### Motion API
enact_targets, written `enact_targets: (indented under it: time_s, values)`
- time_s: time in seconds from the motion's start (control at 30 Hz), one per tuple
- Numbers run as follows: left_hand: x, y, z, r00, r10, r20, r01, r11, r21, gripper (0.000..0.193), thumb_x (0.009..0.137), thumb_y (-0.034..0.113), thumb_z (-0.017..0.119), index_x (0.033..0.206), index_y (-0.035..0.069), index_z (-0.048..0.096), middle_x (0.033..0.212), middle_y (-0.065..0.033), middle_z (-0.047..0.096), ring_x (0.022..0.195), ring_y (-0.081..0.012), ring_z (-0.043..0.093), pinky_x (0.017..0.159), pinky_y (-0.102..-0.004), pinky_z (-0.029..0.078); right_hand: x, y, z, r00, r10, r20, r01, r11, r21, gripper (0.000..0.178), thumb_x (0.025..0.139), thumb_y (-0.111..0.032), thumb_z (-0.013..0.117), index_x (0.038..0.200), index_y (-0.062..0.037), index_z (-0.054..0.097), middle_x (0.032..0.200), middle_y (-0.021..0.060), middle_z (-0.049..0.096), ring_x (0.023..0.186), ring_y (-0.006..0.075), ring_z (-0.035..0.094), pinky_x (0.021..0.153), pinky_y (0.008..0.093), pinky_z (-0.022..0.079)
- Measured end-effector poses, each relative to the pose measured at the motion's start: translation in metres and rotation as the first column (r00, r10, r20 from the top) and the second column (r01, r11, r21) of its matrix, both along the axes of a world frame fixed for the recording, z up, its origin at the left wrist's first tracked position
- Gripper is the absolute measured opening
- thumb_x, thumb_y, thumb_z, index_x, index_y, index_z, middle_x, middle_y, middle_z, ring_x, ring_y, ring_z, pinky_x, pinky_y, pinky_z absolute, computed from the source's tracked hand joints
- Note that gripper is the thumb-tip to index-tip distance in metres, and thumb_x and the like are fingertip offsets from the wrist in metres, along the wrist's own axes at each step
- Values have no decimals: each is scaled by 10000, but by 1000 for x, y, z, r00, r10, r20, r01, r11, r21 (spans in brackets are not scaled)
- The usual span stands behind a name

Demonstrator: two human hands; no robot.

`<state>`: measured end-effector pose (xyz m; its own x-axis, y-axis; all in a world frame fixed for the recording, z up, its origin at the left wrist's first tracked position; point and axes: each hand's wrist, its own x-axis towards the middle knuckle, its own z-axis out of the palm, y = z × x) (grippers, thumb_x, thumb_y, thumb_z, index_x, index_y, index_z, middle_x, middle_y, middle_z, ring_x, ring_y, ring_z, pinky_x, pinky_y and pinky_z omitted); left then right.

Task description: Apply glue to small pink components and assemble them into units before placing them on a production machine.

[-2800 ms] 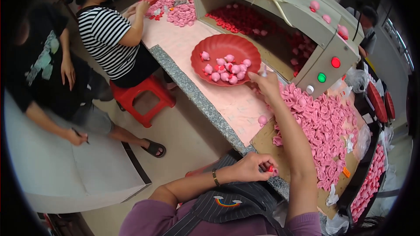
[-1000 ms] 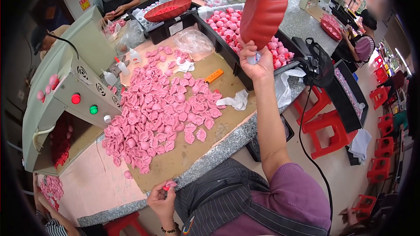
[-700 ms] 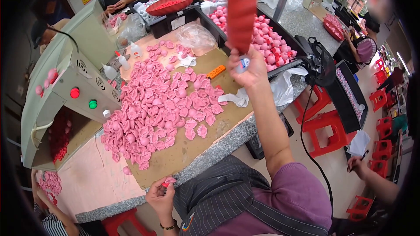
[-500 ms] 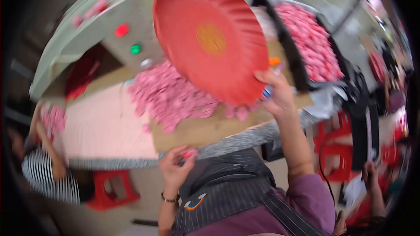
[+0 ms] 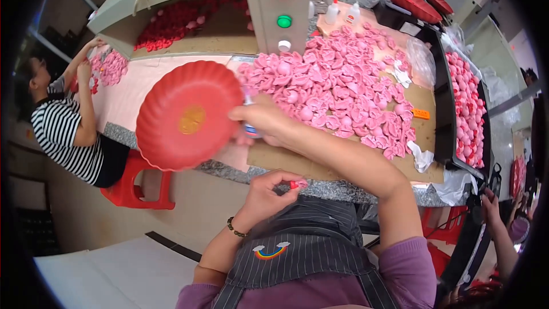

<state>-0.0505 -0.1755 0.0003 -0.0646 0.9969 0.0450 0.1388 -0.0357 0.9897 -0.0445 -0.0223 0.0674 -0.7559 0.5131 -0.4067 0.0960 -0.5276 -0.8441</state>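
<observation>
My right hand [image 5: 267, 121] reaches across to the left, its fingers closed at the rim of a red scalloped plate [image 5: 171, 103] with a gold patch in the middle. The plate is tilted, over the table's front edge. A small bottle [image 5: 250, 130] with a blue and white label shows in the same hand, partly hidden. Close to my apron, my left hand [image 5: 269, 194] pinches a small pink and red piece [image 5: 299, 184] between thumb and fingertips. Beyond both hands lies a wide heap of pink petal-like pieces [image 5: 337, 88] on brown board.
A grey machine [image 5: 269, 3] with coloured buttons stands behind the table. On the right, a black tray [image 5: 441, 109] holds pink and red balls. White bottles [image 5: 333, 12] stand at the back. A co-worker [image 5: 68, 120] sits at the left beside more pink pieces. A red stool [image 5: 134, 186] stands below.
The red plate has swung left and nearer in my right hand, uncovering the pink heap. My left hand still pinches its small piece. The whole view has shifted.
</observation>
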Motion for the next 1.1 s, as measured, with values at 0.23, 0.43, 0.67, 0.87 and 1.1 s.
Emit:
enact_targets:
  time_s: [0.23, 0.43, 0.67, 0.87, 1.1]
  values:
    - [3, 6, 13, 998, 39, 56, -36, 998, -56, 210, 754, -68, 612, 964, -57, 602, 899, -109, 652, 810, -126, 619, 726, -239, 501, 19, 15, -37, 955, 15, -296, 13, 996, 92, 205, 720, -57, 670, 882, 36, 585, 626, 53, 579, 487, 128, 575, 429, 257, 456]
    - [1, 30, 29, 974, -31, 223, 57, 992, -110, 225, 745, -93, 593, 967, -61, 577, 885, -134, 641, 762, -128, 611, 684, -230, 494, 146, 1, -23, 936, -260, -237, 341, 837, 427, 151, 753, -63, 662, 878, 10, 620, 788, 32, 607, 707, 77, 568, 579, 237, 475]
    - [39, 133, 48, 813, -308, 495, 266, 952, 154, 347, 791, -26, 579, 1130, -50, 506, 927, -141, 617, 846, -185, 613, 733, -263, 497, 189, 48, -14, 794, -457, -401, 595, 721, 355, 128, 775, -35, 643, 881, 19, 597, 722, 58, 611, 579, 91, 579, 526, 212, 469]
    - [54, 189, 29, 560, -201, 804, 305, 952, 26, 333, 815, 21, 585, 1134, -40, 509, 1036, -148, 592, 892, -240, 619, 763, -308, 532, 193, 82, -38, 602, -654, -459, 753, 655, 54, 95, 785, -19, 622, 855, 20, 572, 707, 85, 610, 523, 122, 582, 452, 219, 462]
    - [54, 178, 17, 605, -198, 771, 349, 936, -34, 335, 792, 7, 609, 1112, -43, 524, 1044, -151, 593, 884, -239, 621, 754, -305, 534, 191, 73, -44, 620, -643, -450, 776, 587, 231, 71, 726, -5, 638, 774, -1, 586, 646, 45, 601, 511, 86, 569, 459, 214, 460]
